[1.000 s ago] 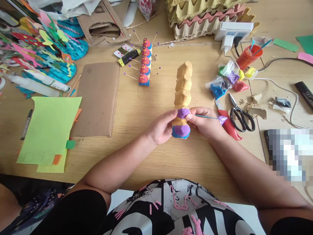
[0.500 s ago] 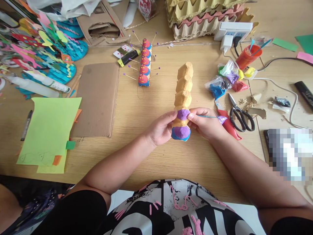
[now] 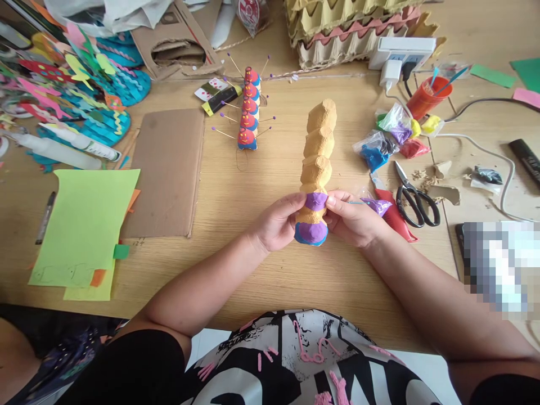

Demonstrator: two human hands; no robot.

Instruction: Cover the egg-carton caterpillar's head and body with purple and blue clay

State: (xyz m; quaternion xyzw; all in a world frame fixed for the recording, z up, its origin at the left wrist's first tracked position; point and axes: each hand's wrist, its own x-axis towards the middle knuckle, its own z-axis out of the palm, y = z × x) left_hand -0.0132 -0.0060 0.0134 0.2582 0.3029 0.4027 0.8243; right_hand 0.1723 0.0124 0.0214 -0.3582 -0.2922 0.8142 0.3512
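Observation:
My left hand (image 3: 278,220) grips the left side of an orange-yellow egg carton strip (image 3: 318,140), thumb on top. From the other side, my right hand (image 3: 352,216) pinches the strip near its purple clay patch (image 3: 316,201). A second purple patch (image 3: 313,231) with blue around it covers the near end bump. A thin blue stick (image 3: 358,202) pokes out behind my right hand, partly hidden. Just beyond that hand lies a bag of purple clay (image 3: 377,206). Farther back stands a finished-looking caterpillar (image 3: 248,109) with red faces and purple-tipped sticks.
Scissors (image 3: 415,197), a red-handled cutter (image 3: 396,216) and clay bags (image 3: 375,154) lie to the right, near an orange cup (image 3: 428,98). Cardboard (image 3: 166,174) and yellow-green paper (image 3: 86,225) lie left. Egg trays (image 3: 358,34) and a power strip (image 3: 403,50) stand behind.
The strip has tilted slightly, its far end rising a little in view. My right fingers have shifted on its side, less of the blue stick shows, and more of the purple clay bag is visible.

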